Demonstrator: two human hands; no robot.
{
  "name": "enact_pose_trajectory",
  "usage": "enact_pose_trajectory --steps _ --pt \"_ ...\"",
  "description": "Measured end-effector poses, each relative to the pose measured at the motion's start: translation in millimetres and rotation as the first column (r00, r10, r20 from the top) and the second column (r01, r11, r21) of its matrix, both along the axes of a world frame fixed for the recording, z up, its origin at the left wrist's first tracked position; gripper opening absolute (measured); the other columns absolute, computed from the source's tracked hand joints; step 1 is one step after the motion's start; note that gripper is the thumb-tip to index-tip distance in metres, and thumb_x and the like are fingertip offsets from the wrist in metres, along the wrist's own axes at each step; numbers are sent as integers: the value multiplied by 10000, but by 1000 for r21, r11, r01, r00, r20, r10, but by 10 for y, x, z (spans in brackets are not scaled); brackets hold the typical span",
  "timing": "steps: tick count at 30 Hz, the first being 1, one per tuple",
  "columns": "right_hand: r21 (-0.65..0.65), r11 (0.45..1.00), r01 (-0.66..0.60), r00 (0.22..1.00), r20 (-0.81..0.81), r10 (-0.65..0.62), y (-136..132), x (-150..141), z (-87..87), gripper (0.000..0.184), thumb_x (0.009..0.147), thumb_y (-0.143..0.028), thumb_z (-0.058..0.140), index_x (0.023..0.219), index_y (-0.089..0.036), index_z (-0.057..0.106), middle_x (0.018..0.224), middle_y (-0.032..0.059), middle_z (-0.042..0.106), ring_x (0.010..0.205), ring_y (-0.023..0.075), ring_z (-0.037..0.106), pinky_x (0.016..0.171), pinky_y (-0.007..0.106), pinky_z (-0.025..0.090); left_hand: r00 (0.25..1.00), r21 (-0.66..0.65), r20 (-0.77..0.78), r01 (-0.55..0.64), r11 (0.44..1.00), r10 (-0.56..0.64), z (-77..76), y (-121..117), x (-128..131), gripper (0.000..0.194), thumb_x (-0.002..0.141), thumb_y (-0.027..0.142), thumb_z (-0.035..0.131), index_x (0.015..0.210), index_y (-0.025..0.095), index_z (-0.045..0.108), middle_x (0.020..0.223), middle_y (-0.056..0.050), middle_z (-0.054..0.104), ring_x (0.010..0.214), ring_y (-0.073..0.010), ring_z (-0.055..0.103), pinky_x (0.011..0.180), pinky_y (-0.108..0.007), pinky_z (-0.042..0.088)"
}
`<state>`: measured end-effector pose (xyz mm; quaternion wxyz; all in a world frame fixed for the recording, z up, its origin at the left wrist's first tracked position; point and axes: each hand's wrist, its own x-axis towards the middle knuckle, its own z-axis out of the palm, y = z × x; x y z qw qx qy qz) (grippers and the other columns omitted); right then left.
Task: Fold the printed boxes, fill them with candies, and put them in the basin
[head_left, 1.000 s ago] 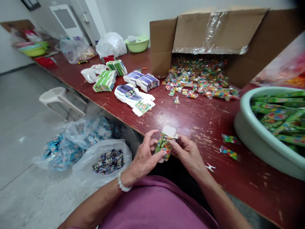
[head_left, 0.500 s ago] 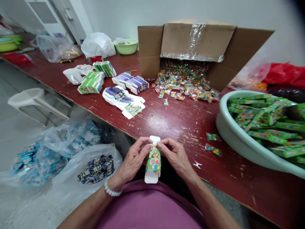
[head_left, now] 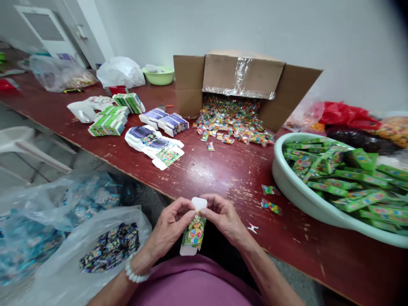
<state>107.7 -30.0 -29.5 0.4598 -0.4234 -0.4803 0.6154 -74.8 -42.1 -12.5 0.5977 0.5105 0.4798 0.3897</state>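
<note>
Both my hands hold one small green printed carton (head_left: 194, 233) upright at the near edge of the dark red table (head_left: 223, 170). My left hand (head_left: 168, 227) pinches its upper left side, fingers closed on it. On the carton's upper right, my right hand (head_left: 223, 219) presses at the white top flap. Two loose candy packets (head_left: 270, 199) lie on the table just right of my hands. A pale green basin (head_left: 299, 193) full of finished green cartons sits further right.
An open cardboard box (head_left: 242, 85) on its side spills wrapped candies (head_left: 231, 123) at the back. Flat and stacked cartons (head_left: 154, 144) lie to the left. Plastic bags of packets (head_left: 108, 246) rest on the floor at my left, near a white stool (head_left: 19, 142).
The carton has been turned from tilted to upright, and both hands now pinch its top flap. The camera has swung to the right and up.
</note>
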Motion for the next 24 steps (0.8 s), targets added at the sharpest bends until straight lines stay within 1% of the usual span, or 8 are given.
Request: enact_pose_trajectory --steps 2,4,7,10,13,16,19,24 --pt "84 996 -2 995 96 -6 -4 17 18 193 809 -372 753 838 -183 729 784 11 683 719 141 607 690 262 487 993 -44 102 -54 998 58 -10 -9 33 327 831 387 755 972 219 512 799 43 627 733 -118 585 688 -223 468" --pt "152 987 57 987 143 -79 -12 24 32 185 826 -361 737 773 -184 730 767 16 675 709 145 598 662 258 483 976 -143 200 -62 988 90 -6 -29 72 433 817 405 773 1069 251 456 801 56 632 702 -114 604 662 -224 487" --pt "253 962 103 968 198 -156 -33 14 44 165 863 -357 702 824 -203 744 776 22 674 711 153 607 652 263 484 950 -322 311 80 943 25 24 -74 127 452 895 539 638 1193 247 465 911 -9 676 707 -145 656 645 -273 541" --pt "357 934 10 941 312 -130 -52 1 54 184 907 -360 656 845 -211 744 826 34 700 753 158 638 713 280 493 947 -394 319 113 912 21 49 -101 164 502 944 609 493 1249 211 511 874 -49 689 623 -154 658 570 -273 542" --pt "236 972 -16 960 275 -51 -44 0 75 241 908 -405 652 802 -195 702 769 22 699 656 141 639 641 266 497 969 -390 244 55 919 46 56 -80 182 551 952 610 468 1329 208 502 782 -31 683 554 -132 631 516 -226 505" --pt "75 996 -44 984 173 31 2 11 119 249 832 -430 732 823 -187 679 771 13 722 555 124 628 547 248 493 981 -366 196 78 927 -5 59 -26 188 641 942 670 423 1358 193 524 747 -32 685 496 -117 610 470 -200 467" --pt "16 996 -92 989 118 90 66 35 171 254 813 -422 747 850 -177 692 826 28 752 557 123 646 553 251 511 982 -347 175 123 930 -64 63 23 184 733 923 725 385 1366 167 555 713 -44 686 462 -117 599 432 -192 446" --pt "-80 989 -126 992 -8 126 110 60 198 282 769 -423 786 787 -164 675 866 55 774 529 126 641 563 277 525 976 -307 183 167 937 -114 37 57 150 751 913 727 413 1385 164 570 693 -43 683 441 -117 595 415 -195 458"
